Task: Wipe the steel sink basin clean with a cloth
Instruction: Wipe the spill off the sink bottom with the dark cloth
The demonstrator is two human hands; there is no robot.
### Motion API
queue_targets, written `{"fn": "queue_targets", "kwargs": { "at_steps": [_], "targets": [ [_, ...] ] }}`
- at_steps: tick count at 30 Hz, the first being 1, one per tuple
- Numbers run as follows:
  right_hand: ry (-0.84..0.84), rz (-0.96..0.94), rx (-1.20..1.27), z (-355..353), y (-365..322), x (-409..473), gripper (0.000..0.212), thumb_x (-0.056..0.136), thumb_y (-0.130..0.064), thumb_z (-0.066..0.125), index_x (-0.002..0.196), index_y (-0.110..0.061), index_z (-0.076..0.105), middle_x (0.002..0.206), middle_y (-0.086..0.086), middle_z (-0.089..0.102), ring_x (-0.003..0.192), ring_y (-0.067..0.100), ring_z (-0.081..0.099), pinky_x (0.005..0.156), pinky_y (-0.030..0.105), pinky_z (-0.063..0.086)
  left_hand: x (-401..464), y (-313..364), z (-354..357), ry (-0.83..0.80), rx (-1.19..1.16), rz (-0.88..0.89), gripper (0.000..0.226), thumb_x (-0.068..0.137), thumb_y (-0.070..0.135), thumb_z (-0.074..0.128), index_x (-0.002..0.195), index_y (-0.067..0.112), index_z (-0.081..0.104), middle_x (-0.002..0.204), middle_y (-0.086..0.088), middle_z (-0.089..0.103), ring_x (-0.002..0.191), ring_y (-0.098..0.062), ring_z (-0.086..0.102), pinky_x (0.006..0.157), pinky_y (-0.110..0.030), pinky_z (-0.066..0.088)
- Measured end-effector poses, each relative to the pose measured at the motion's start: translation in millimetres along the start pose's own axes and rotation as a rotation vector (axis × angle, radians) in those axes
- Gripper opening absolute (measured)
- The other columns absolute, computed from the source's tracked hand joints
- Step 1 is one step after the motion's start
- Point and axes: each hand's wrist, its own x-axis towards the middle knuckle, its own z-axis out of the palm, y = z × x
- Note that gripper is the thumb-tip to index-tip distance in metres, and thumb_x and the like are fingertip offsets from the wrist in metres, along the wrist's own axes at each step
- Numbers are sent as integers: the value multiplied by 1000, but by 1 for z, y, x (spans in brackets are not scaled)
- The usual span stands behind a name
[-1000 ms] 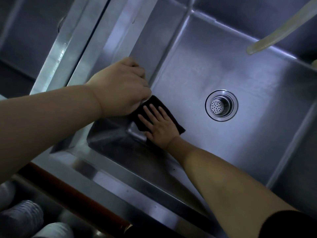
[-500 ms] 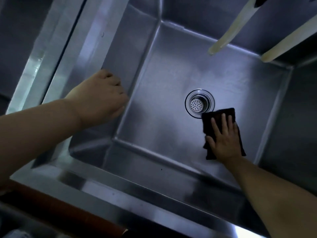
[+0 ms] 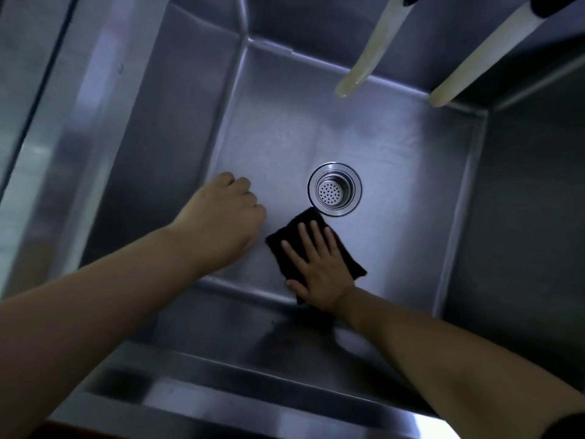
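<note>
Down to the cloth (image 3: 299, 224) first: dark, thin and limp, spread flat on the floor of the sink (image 3: 395, 172), between the drain (image 3: 334, 189) and the front wall. Judged it light and soft, likely to bunch or fold if shoved from one edge, and to slide easily on smooth steel. Could not tell whether it was wet. Best worked by a flat palm over its middle, weight spread wide, rather than by pinching a corner.

Read it as roughly a rectangle. Long axis ran from the front wall out toward the drain, angled a little leftward at the far end. Far corner pointed at the drain rim and sat just beside it; near end reached the seam where floor meets front wall.

On top, found the right hand (image 3: 319, 274), laid flat, fingers straight and spread, pressing the cloth down and covering most of it, fingertips aimed the same way as the long axis.

Just beside, to the left, spotted the left hand (image 3: 228, 213), fingers curled under, nothing seen in them. Could not tell whether it rested on the steel or hung above it.

Further out, noted two pale hoses (image 3: 367, 55) hanging over the far wall, ends clear of the floor. Saw no obvious dirt in this dim light.
</note>
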Motion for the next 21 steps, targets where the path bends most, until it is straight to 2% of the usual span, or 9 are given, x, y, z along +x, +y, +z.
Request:
{"fn": "queue_targets", "kwargs": {
  "at_steps": [3, 6, 9, 14, 18, 21],
  "targets": [
    [23, -102, 9, 6, 9, 0, 69, 89, -56, 40, 149, -25, 25, 155, 20, 18, 143, 42, 11, 115, 58, 9, 25, 23, 9, 13, -51, -25, 14, 64, 21, 72, 59, 14, 61, 58, -5, 61, 64, -26, 58, 63, -30, 43],
    [52, -167, -7, 5, 45, -2, 63, 90, -52, 41, 147, -27, 33, 154, 15, 25, 143, 39, 16, 115, 57, 12, 41, 38, 16, -1, -135, -27, 20, 58, 22, 78, 58, 11, 61, 57, -7, 62, 62, -28, 59, 60, -31, 46],
    [97, 25, 13, -3, 91, 0, 61, 91, -52, 39, 146, -26, 34, 154, 15, 25, 143, 39, 16, 115, 55, 14, 48, 45, 24, -46, -168, -24, 22, 52, 22, 81, 55, 12, 62, 54, -6, 61, 58, -27, 59, 55, -30, 46],
    [69, 281, -21, -15, 159, -2, 66, 90, -51, 36, 149, -25, 26, 157, 15, 17, 145, 36, 9, 116, 54, 11, 47, 54, 35, -18, -241, -46, 11, 51, 16, 67, 51, 10, 58, 50, -8, 58, 53, -28, 58, 50, -31, 45],
    [70, 612, -5, -22, 193, -12, 70, 88, -54, 29, 151, -24, 20, 158, 15, 11, 146, 36, 5, 117, 50, 2, 44, 59, 42, -128, -274, -95, 27, 43, 14, 85, 54, 9, 60, 54, -10, 59, 55, -30, 60, 52, -32, 47],
    [47, 800, -6, -21, 189, -16, 72, 89, -56, 26, 152, -24, 14, 159, 16, 5, 146, 35, 0, 117, 50, -2, 42, 60, 45, -138, -302, -121, 29, 41, 11, 86, 53, 7, 60, 53, -12, 59, 54, -32, 59, 51, -34, 47]
  ]
}}
